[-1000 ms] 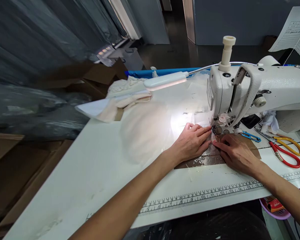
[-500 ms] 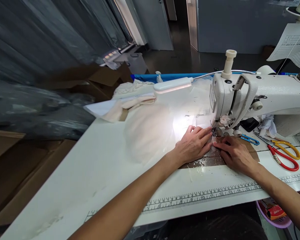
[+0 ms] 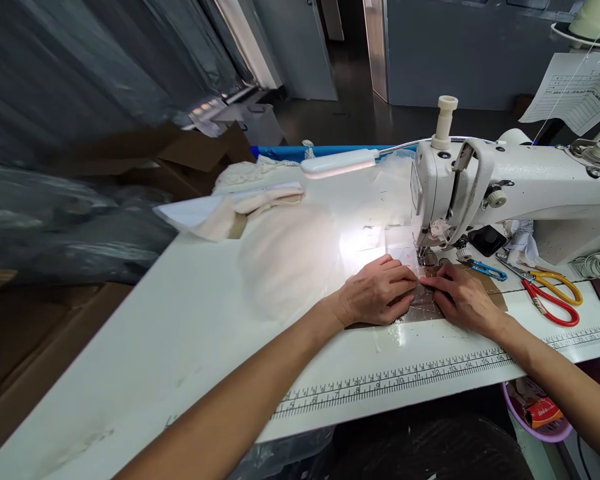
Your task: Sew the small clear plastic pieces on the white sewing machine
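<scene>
My left hand (image 3: 377, 293) lies flat with fingers together, pressing a thin clear piece of material (image 3: 405, 253) onto the table just in front of the needle of the white sewing machine (image 3: 510, 193). My right hand (image 3: 463, 299) rests flat beside it, fingertips touching the same piece over a brown taped patch (image 3: 420, 313). Both sets of fingertips meet just below the presser foot (image 3: 424, 257). A mound of sheer cream fabric (image 3: 285, 260) spreads to the left of my left hand, lit by the lamp (image 3: 337, 163).
Red and yellow scissors (image 3: 550, 293) and blue thread snips (image 3: 485, 269) lie right of the needle. A printed ruler (image 3: 395, 380) runs along the table's front edge. Folded cream cloth (image 3: 240, 200) sits far left. Cardboard boxes (image 3: 190, 157) stand beyond the table. A purple basket (image 3: 535, 413) hangs below.
Both hands have drawn slightly back toward me from the presser foot, still pressing the clear piece flat. The camera shifted a little to the right.
</scene>
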`<action>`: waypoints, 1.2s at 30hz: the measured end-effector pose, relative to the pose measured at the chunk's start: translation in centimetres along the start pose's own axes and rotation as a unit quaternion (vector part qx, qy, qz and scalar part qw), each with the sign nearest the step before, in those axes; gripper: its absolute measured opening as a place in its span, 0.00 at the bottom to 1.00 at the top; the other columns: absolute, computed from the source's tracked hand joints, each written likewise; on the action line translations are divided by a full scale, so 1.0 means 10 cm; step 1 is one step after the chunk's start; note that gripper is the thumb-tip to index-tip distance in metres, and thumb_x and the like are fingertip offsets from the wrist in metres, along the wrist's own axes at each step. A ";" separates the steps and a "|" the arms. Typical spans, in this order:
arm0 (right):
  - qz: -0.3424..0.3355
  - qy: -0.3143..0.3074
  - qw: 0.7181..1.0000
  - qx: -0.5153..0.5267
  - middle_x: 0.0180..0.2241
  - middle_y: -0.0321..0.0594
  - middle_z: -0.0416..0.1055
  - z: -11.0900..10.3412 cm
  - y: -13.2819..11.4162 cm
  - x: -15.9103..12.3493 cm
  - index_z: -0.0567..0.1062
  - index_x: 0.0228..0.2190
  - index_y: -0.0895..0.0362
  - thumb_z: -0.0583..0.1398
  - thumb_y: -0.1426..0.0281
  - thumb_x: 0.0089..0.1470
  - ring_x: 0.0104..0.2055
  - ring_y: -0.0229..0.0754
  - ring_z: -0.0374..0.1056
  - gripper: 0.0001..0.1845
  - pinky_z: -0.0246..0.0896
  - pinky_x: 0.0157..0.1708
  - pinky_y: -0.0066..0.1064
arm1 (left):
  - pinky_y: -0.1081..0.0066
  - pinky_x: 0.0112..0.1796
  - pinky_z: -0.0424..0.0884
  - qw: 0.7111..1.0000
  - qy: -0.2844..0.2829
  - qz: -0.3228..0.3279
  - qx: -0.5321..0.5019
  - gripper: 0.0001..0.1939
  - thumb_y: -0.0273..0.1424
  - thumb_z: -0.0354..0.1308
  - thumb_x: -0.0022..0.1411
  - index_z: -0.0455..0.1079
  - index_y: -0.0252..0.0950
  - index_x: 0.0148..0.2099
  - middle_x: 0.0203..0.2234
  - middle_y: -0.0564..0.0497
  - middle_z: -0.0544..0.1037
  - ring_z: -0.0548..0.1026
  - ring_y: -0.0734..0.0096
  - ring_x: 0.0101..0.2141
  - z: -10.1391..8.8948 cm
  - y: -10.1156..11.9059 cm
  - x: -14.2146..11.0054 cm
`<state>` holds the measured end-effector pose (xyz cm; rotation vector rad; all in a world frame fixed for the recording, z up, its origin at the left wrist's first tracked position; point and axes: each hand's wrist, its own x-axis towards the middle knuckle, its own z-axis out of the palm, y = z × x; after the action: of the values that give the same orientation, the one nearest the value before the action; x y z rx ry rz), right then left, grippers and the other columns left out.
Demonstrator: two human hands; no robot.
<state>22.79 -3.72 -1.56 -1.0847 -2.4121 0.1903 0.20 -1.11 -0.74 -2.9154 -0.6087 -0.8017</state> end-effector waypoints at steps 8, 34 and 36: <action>-0.009 0.001 1.000 -0.018 0.38 0.47 0.71 -0.02 -0.02 0.00 0.78 0.47 0.57 0.54 0.76 0.58 0.38 0.45 0.69 0.19 0.70 0.38 0.39 | 0.64 0.34 0.69 1.000 -0.003 0.018 0.009 0.11 0.28 0.51 0.64 0.75 0.35 0.37 0.34 0.46 0.79 0.72 0.68 0.30 0.01 0.00 0.00; 0.004 -0.092 0.990 -0.107 0.36 0.46 0.70 -0.07 -0.10 0.11 0.74 0.50 0.57 0.51 0.76 0.59 0.34 0.43 0.65 0.20 0.64 0.31 0.34 | 0.60 0.45 0.68 0.999 -0.027 -0.023 -0.009 0.11 0.29 0.49 0.64 0.73 0.32 0.38 0.35 0.45 0.78 0.73 0.66 0.33 -0.07 0.01 0.02; 0.007 -0.104 0.988 -0.111 0.36 0.47 0.71 -0.08 -0.10 0.14 0.72 0.52 0.58 0.50 0.76 0.60 0.34 0.44 0.65 0.21 0.64 0.30 0.34 | 0.62 0.41 0.70 0.998 -0.045 -0.035 -0.013 0.11 0.30 0.49 0.64 0.73 0.32 0.39 0.37 0.44 0.78 0.73 0.66 0.33 -0.07 0.00 0.01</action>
<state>21.70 -3.48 -0.05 -1.2342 -2.6607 0.0418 -0.01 -1.17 -0.10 -2.9825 -0.7159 -0.6947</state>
